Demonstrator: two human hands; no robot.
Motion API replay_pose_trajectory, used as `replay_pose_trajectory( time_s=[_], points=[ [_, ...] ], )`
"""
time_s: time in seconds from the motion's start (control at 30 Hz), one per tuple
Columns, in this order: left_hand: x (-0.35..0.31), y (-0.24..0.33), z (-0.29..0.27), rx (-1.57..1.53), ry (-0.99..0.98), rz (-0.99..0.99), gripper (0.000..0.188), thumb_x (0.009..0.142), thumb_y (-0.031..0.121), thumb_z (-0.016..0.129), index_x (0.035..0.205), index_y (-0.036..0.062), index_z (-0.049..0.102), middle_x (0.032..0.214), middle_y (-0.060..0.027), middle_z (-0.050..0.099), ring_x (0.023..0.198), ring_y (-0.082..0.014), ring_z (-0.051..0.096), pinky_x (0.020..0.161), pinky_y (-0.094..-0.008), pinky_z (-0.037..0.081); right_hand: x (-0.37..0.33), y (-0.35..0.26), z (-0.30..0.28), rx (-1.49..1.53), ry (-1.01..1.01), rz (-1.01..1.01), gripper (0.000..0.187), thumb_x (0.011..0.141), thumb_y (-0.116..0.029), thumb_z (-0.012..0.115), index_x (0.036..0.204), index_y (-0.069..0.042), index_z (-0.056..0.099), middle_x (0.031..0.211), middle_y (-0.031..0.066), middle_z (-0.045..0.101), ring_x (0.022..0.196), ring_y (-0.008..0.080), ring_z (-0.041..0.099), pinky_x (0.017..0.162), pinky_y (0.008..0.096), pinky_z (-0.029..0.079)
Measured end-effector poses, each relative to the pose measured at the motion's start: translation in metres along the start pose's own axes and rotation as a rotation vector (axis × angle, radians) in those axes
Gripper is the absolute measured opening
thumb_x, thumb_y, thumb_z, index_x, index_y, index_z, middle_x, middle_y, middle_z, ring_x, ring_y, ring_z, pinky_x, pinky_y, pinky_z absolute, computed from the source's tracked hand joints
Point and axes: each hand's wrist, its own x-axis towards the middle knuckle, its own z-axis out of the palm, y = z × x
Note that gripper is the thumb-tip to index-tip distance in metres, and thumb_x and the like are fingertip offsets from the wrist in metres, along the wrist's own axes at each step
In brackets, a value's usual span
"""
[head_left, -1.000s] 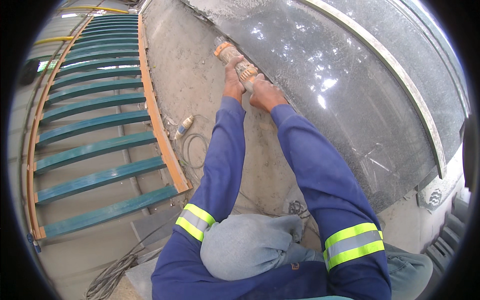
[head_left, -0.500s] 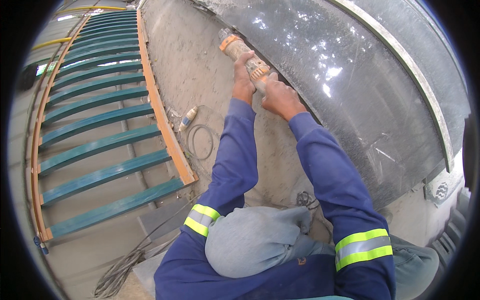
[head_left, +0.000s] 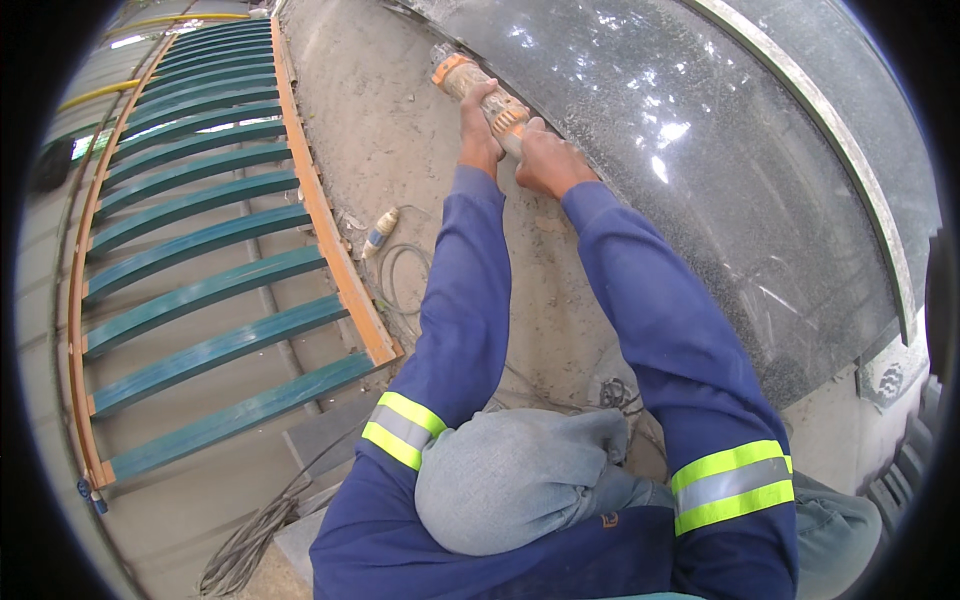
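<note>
An angle grinder, dusty with orange parts, lies at a slant across the upper middle of the head view. My left hand is wrapped around its body from the left. Behind it, my right hand grips the tool's rear end. The grinder's grey metal head is held along the left edge of a dark, glossy stone slab coated with dust. Any disc on the tool is hidden, and I cannot tell whether it touches the stone.
Left of me runs a long rack with orange side rails and several green crossbars. A cable connector and looped cable lie on the dusty floor. More cable is bundled at lower left. Another slab stands at far right.
Both hands and the grinder have shifted slightly up and left along the slab's edge. My grip on the tool looks the same.
</note>
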Motion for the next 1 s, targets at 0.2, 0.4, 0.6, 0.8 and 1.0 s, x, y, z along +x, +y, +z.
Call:
replay_pose_trajectory(
  time_s=[0.2,0.4,0.6,0.8,1.0],
  points=[
    [-0.003,-0.002,0.003,-0.016,0.006,-0.026,0.042,0.079,0.027,0.066,0.107,0.0007,0.049,0.085,-0.0174,0.059,0.071,-0.0345,0.066,0.068,-0.0476,0.06,-0.001,0.004,0.001,0.008,0.008,-0.005,0.046,0.077,-0.008,0.069,0.115,0.004,0.048,0.11,0.0283,0.068,0.105,0.0395,0.068,0.089,0.046,0.055],
    [-0.037,-0.011,0.013,-0.015,0.029,0.019,0.04,0.081,0.027,0.065,0.105,0.0002,0.05,0.083,-0.0174,0.06,0.066,-0.0332,0.065,0.067,-0.0479,0.061,-0.043,0.005,-0.015,0.035,-0.034,-0.026,0.039,0.079,-0.007,0.063,0.111,0.006,0.044,0.105,0.0341,0.066,0.103,0.0459,0.067,0.088,0.0515,0.054],
    [-0.038,-0.015,0.016,-0.039,0.012,0.013,0.04,0.08,0.026,0.066,0.105,-0.0006,0.05,0.082,-0.0177,0.06,0.068,-0.0331,0.066,0.067,-0.0477,0.061,-0.047,0.008,-0.015,0.036,-0.009,-0.033,0.037,0.08,-0.007,0.062,0.11,0.006,0.044,0.101,0.0342,0.067,0.099,0.0465,0.068,0.086,0.0528,0.054],
    [-0.027,-0.011,0.011,-0.016,0.013,0.011,0.038,0.08,0.026,0.066,0.104,0.0011,0.05,0.082,-0.0169,0.059,0.07,-0.0331,0.066,0.066,-0.0469,0.06,-0.03,0.007,-0.009,-0.016,-0.023,-0.008,0.045,0.077,-0.008,0.069,0.113,0.005,0.047,0.105,0.029,0.069,0.102,0.0403,0.069,0.088,0.0469,0.055],
    [-0.001,-0.002,-0.002,0.003,-0.018,-0.001,0.041,0.081,0.026,0.064,0.109,0.0005,0.048,0.085,-0.0179,0.06,0.071,-0.0347,0.066,0.07,-0.0485,0.06,-0.003,0.002,0.0,-0.01,-0.03,0.009,0.05,0.077,-0.011,0.07,0.117,0.005,0.046,0.11,0.028,0.068,0.106,0.0386,0.069,0.092,0.0466,0.054]
  ],
)
